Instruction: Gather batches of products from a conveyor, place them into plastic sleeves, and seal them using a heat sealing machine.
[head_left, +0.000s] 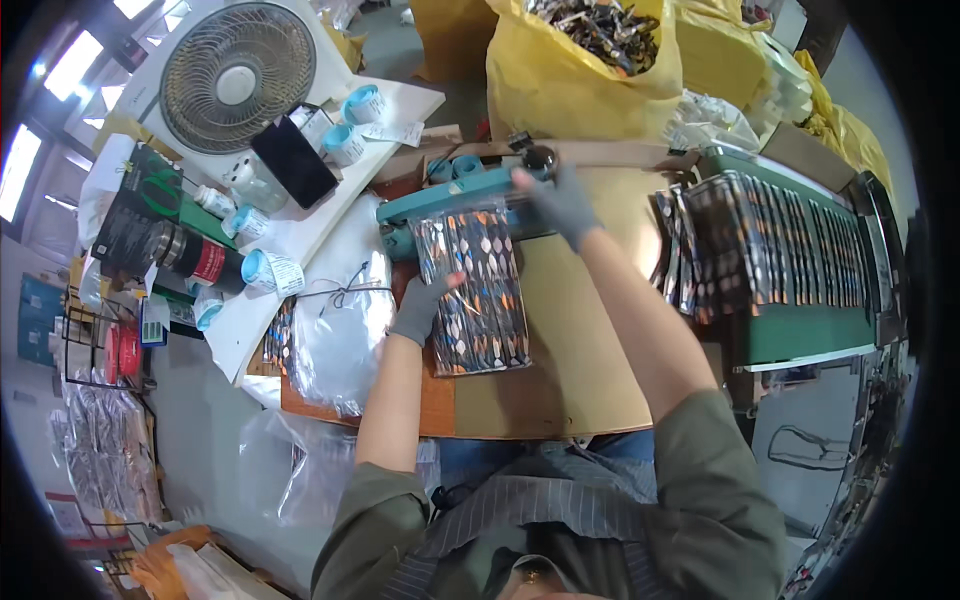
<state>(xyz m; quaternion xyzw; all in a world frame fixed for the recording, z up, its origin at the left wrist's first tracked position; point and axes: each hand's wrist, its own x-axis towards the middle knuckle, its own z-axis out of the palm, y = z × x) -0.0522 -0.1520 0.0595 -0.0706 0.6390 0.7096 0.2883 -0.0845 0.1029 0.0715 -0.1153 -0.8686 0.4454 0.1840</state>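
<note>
My left hand [422, 308], in a grey fingerless glove, grips the left edge of a clear plastic packet [480, 310] with its thumb on top. Rows of dark, orange and white patterned pieces show through the packet. Its upper end lies at a teal hand-lever bag sealer [440, 198]. My right hand [565, 205], gloved the same way and slightly blurred, is closed on the right end of the sealer's arm, beside a round black knob [541, 160]. Some of its fingers are hidden.
A stack of clear bags [345, 320] tied with dark cord lies at left. Beyond are a white board [390, 125] with blue tape rolls, a phone [293, 162] and a fan [237, 85]. Filled packets stand on a green surface [810, 335] at right; a yellow sack [580, 105] is behind.
</note>
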